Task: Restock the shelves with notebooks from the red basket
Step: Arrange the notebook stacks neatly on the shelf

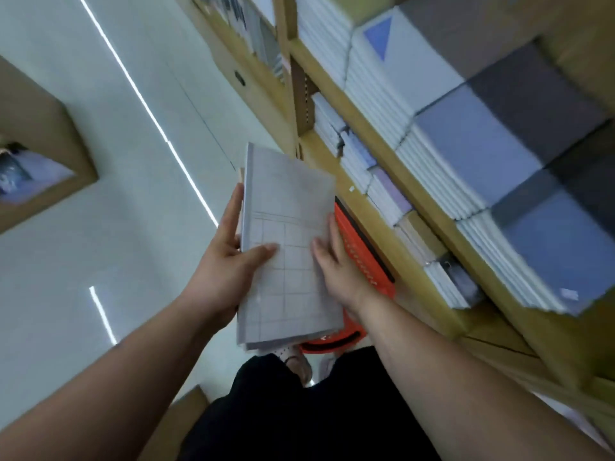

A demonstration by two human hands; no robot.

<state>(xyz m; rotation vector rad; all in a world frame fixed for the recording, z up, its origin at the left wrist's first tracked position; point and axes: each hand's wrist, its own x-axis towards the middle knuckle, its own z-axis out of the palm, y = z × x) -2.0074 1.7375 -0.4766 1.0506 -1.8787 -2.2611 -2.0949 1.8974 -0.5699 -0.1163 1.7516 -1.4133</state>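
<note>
Nearest me are black trousers [299,410]. Past them I hold the stack of grey grid-printed paper notebooks [289,227] directly above the red plastic basket [362,257]. My left hand [229,261] grips the stack's left long edge, thumb on the cover and fingers [233,211] laid along its side. My right hand [336,261] pinches the right edge, and it is the hand nearer the light wooden shelves [377,224], which stand just right of the basket. The stack's long axis runs away from me, roughly along the shelf front. I judge it must swing rightward, right hand leading.
</note>
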